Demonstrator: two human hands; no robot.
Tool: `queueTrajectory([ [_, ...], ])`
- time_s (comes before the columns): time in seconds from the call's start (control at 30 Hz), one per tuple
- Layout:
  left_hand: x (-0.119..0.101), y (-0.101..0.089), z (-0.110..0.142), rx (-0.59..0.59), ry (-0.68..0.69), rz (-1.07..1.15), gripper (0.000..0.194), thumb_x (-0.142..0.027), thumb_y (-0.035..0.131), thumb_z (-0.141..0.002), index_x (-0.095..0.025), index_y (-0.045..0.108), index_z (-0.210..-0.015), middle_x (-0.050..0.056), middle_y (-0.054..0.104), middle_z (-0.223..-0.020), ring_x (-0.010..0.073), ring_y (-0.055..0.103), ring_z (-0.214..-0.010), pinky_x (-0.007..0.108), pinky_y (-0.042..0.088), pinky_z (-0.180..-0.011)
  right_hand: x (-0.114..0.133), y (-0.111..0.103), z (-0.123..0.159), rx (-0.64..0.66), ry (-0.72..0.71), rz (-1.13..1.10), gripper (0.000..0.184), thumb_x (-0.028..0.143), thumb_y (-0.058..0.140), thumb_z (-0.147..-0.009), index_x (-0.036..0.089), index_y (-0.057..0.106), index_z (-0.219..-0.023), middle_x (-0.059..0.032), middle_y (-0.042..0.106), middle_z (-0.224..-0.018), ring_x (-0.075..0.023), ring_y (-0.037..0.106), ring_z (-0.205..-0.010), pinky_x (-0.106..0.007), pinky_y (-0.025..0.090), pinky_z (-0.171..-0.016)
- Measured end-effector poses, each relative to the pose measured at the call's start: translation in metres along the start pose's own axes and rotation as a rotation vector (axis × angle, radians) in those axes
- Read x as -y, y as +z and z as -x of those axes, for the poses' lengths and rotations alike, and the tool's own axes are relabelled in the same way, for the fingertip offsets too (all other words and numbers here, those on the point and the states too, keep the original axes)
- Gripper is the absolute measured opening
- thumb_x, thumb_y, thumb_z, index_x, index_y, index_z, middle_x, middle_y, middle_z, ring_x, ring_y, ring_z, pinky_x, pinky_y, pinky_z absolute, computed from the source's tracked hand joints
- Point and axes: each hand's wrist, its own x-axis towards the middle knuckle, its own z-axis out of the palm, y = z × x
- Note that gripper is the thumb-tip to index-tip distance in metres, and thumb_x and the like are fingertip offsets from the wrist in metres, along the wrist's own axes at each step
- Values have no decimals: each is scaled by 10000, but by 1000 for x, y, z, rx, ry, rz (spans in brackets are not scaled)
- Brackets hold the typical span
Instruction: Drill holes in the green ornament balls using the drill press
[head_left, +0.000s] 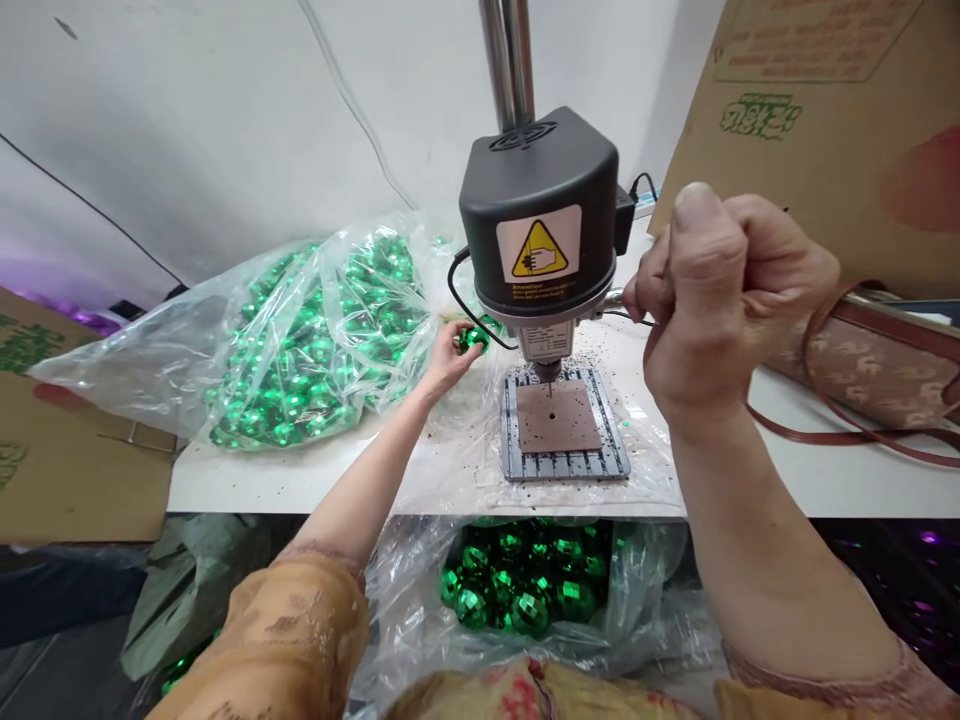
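Observation:
My left hand (pixel 448 362) pinches a shiny green faceted ball (pixel 474 338) at the mouth of a clear plastic bag (pixel 300 340) filled with similar balls. My right hand (pixel 731 290) is closed in a fist around the feed handle (pixel 613 300) of a small black bench drill press (pixel 536 215); most of the handle is hidden by the fingers. Under the chuck, the thin drill bit (pixel 550 388) points down at a brown square board (pixel 577 430) with a dark hole in it. That board lies on the slotted metal base (pixel 512 465).
Below the table edge, an open clear bag (pixel 405 580) holds several green balls. Dark shavings dot the white table (pixel 442 480). Cardboard boxes (pixel 840 130) stand at both sides. A patterned bag (pixel 885 360) with a brown strap lies at right.

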Motion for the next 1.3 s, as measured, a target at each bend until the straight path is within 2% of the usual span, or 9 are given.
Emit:
queueTrajectory([
  [0.17, -24, -3, 48, 83, -333, 712, 460, -435, 690, -844, -226, 574, -1237, 84, 698, -1115, 210, 710, -931, 402, 597, -872, -1, 1, 0, -5, -25, -41, 493, 232, 625, -943, 194, 304, -570, 60, 312, -476, -63, 314, -422, -296, 187, -456],
  [0.27, -34, 4, 70, 117, -462, 892, 440, -502, 690, -882, -215, 588, -1201, 111, 712, -1167, 255, 732, -1030, 438, 609, -933, -3, 0, 0, 0, -23, -56, 491, 242, 637, -946, 195, 328, -567, 60, 310, -476, -60, 284, -428, -287, 189, -452],
  [0.37, -40, 15, 88, 134, -467, 911, 447, -543, 745, -872, -224, 609, -1155, 94, 717, -1178, 255, 736, -1031, 444, 618, -930, -2, -1, 0, 3, -1, -34, 532, 347, 684, -946, 206, 338, -567, 62, 306, -482, -65, 291, -424, -291, 202, -443],
  [0.5, -47, 30, 105, 168, -470, 936, 433, -415, 842, -810, -226, 624, -1133, 61, 736, -1134, 226, 739, -1007, 428, 610, -942, 3, -2, 1, 20, 3, 28, 603, 529, 689, -927, 214, 328, -561, 57, 325, -476, -72, 313, -409, -301, 214, -433],
  [0.67, -47, 43, 110, 144, -500, 935, 450, -343, 899, -744, -178, 672, -1096, 70, 763, -1090, 210, 738, -993, 395, 572, -982, 4, -4, 3, 43, 58, 143, 604, 569, 605, -969, 217, 296, -587, 46, 297, -525, -68, 327, -442, -275, 292, -458],
  [0.97, -37, 69, 113, 79, -278, 738, 620, -445, 964, -648, -175, 703, -1142, 88, 777, -1115, 226, 716, -1057, 384, 508, -1035, -1, -5, 3, 53, 13, 72, 571, 516, 617, -970, 210, 305, -602, 63, 266, -538, -41, 290, -437, -250, 293, -456],
  [1.07, -40, 67, 109, 63, -287, 702, 639, -504, 947, -652, -170, 696, -1136, 89, 772, -1088, 214, 717, -1004, 351, 540, -956, 1, -5, 3, 57, 31, 68, 566, 522, 617, -963, 210, 314, -601, 60, 289, -535, -44, 294, -445, -263, 289, -469],
  [1.2, -52, 50, 117, 32, -351, 695, 602, -488, 940, -652, -202, 682, -1114, 51, 748, -1017, 174, 700, -868, 268, 553, -737, 4, -3, 2, 57, 20, 47, 574, 527, 638, -948, 208, 316, -595, 60, 296, -527, -50, 293, -453, -280, 258, -476],
  [1.3, -72, 29, 144, 182, -421, 724, 543, -445, 936, -666, -241, 702, -1112, 25, 736, -979, 164, 690, -833, 255, 558, -725, 8, 0, 2, 42, 47, 34, 569, 581, 600, -944, 214, 316, -615, 60, 275, -562, -55, 249, -482, -268, 263, -483],
])
